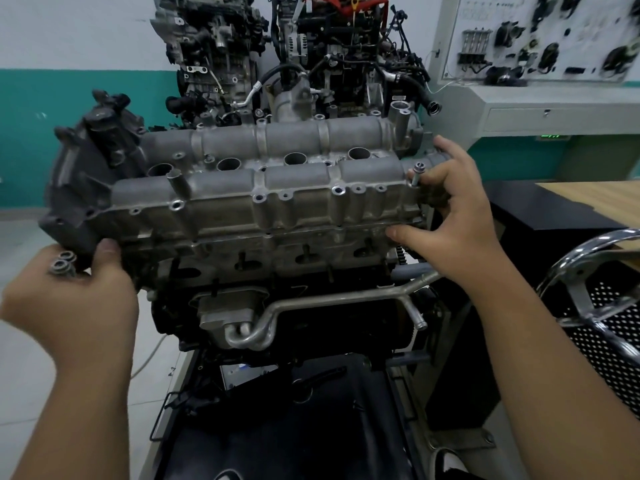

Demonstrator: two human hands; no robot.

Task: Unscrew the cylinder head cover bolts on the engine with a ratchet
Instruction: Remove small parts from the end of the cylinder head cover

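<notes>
Workshop room: white wall over a teal band, pale tiled floor (27, 375), two further engines (277, 53) at 12 o'clock, a parts display board (540, 36) at 2 o'clock whose lettering was too blurred to read, and a wooden-topped bench (595, 199) with a chrome-framed chair (588, 292) at 3 o'clock. Engine (277, 306) on a dark stand at centre, carrying the grey cylinder head cover (263, 188), bolt holes apparently empty. Left hand (72, 299) clutched the cover's 9 o'clock end with loose bolts (64, 266) in its fingers; right hand (453, 216) gripped the 3 o'clock end, one bolt (417, 173) pinched upright.
</notes>
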